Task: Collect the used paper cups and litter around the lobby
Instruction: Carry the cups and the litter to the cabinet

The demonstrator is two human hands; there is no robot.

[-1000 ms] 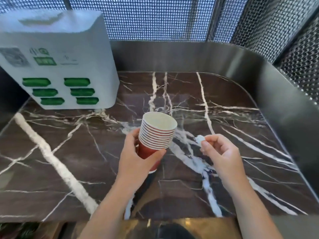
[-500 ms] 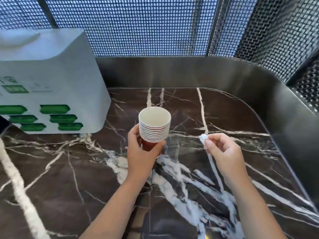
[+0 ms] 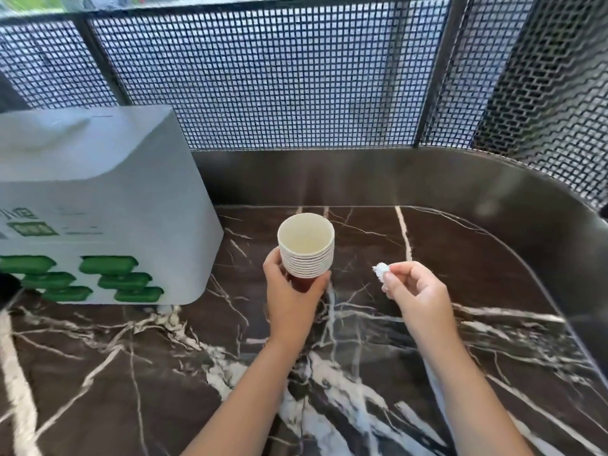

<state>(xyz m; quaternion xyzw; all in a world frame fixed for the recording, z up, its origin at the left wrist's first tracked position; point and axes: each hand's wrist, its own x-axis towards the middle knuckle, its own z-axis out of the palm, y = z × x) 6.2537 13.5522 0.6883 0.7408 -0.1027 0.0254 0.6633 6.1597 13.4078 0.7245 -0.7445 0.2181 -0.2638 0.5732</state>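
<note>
My left hand grips a stack of several nested red paper cups with white rims, held upright over the counter with the open mouth facing up; the top cup looks empty inside. Just to the right, my right hand pinches a small crumpled white paper scrap between thumb and fingertips, at about the height of the cups' rims and a short gap away from them.
The dark marble counter with white veins has a raised metal rim at the back and right, with black mesh panels behind. A white charging station with green slots stands at the left.
Both hands have lifted off the counter and moved farther away toward the back, keeping the cups and the scrap. The view has tilted up, showing more mesh.
</note>
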